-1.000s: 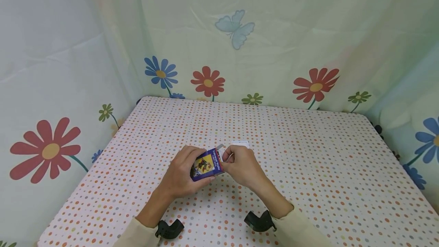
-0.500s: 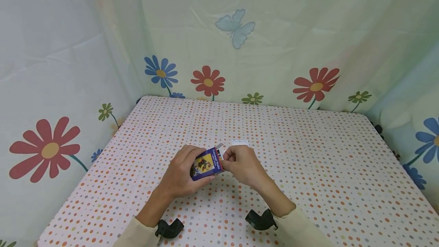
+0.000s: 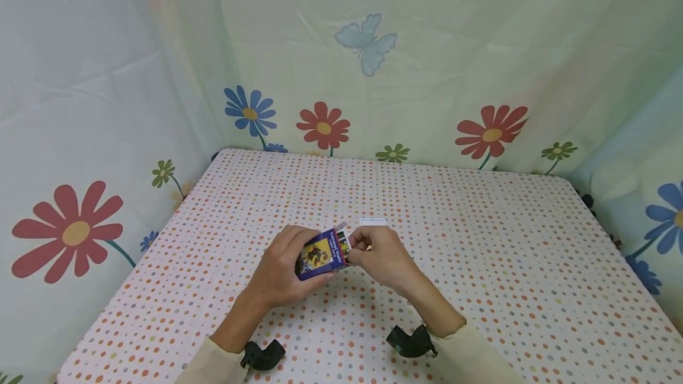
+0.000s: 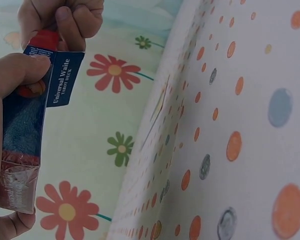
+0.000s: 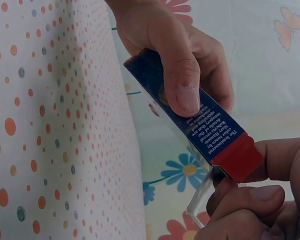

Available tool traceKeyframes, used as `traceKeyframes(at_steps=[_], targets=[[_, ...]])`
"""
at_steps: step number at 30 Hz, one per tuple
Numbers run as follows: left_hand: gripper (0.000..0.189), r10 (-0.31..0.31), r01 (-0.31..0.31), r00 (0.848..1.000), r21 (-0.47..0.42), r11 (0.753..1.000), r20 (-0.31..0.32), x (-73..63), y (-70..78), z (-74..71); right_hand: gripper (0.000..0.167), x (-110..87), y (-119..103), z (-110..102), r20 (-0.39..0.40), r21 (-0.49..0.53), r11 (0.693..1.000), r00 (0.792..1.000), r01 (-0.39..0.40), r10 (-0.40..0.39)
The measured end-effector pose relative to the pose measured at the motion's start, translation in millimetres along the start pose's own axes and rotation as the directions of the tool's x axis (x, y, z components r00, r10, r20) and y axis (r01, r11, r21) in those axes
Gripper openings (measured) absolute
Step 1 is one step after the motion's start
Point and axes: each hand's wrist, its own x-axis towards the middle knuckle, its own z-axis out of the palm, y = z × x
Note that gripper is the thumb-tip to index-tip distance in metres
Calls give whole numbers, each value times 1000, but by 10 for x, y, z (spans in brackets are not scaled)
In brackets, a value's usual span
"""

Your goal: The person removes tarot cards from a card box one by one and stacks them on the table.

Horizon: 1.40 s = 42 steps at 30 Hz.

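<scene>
My left hand (image 3: 280, 268) grips a purple-blue "Universal Waite" tarot deck box (image 3: 316, 258), tilted above the table, its mouth facing right. In the right wrist view the thumb lies along the box's narrow side (image 5: 215, 132). Illustrated tarot cards (image 3: 344, 240) stick a little way out of the mouth. At that end my right hand (image 3: 380, 256) pinches the cards between thumb and curled fingers; the contact itself is partly hidden. A printed flap (image 4: 65, 77) stands folded out, and a red flap (image 5: 242, 157) shows beside the right fingers.
A white-bordered flat card (image 3: 373, 221) lies on the table behind my right hand, partly covered by it. The dotted cloth (image 3: 480, 242) covers the table. Flower-printed curtains (image 3: 416, 76) hang at the back and sides.
My right hand has drawn slightly to the right, away from the box mouth, and more of the tarot cards shows. The left hand and box stay nearly still.
</scene>
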Motion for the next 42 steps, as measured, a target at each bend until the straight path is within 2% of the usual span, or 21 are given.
traceKeyframes(at_steps=[12, 20, 28, 34, 42], targets=[[68, -22, 22, 1000, -4, 1000, 9, 1, 11, -14, 11, 15, 60, -125, 17, 117, 993, 1000, -2, 0], [69, -22, 22, 1000, 3, 1000, 9, 10, 7, -20, 9, 27, 58, -198, -20, 148, 989, 1000, -7, 10], [69, -30, 30, 1000, 0, 1000, 7, 11, 13, -20, 13, 48, 64, -326, 15, 238, 971, 1000, -20, 16], [68, -25, 25, 1000, 4, 1000, 3, 6, 3, -9, 14, 44, 77, -438, -23, 248, 969, 1000, 3, 3], [68, -18, 18, 1000, 7, 1000, -2, 3, 2, -2, 19, 56, 104, -520, -126, 235, 971, 992, 43, -14]])
